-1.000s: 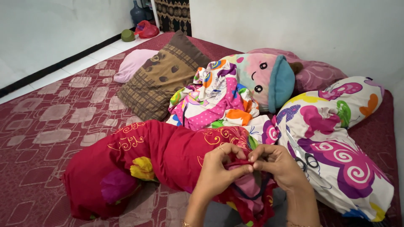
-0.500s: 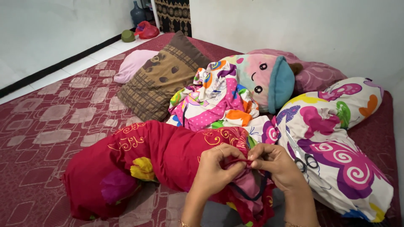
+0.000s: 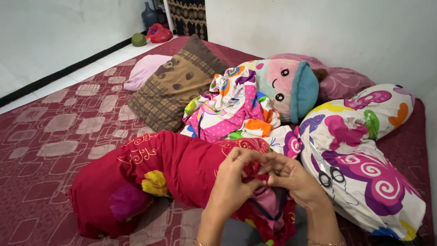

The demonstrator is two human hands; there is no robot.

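A long red bolster pillow [image 3: 150,177] with yellow and purple flower prints lies across the maroon patterned bed [image 3: 59,132]. My left hand [image 3: 236,180] and my right hand [image 3: 291,177] meet at its open right end, both pinching the bunched red cover fabric there. A ring shows on a finger of my left hand. A pair of scissors [image 3: 325,169] lies on the white butterfly-print pillow [image 3: 364,155] just right of my right hand.
Behind the bolster lie a crumpled colourful cloth [image 3: 232,109], a brown checked cushion [image 3: 175,84], a pink pillow [image 3: 145,70] and a plush toy with a blue cap [image 3: 287,89]. White walls border the bed; a red bag [image 3: 159,33] sits on the floor far back.
My hands have stayed at the bolster's end, fingers shifting slightly on the gathered fabric. Nothing else has moved.
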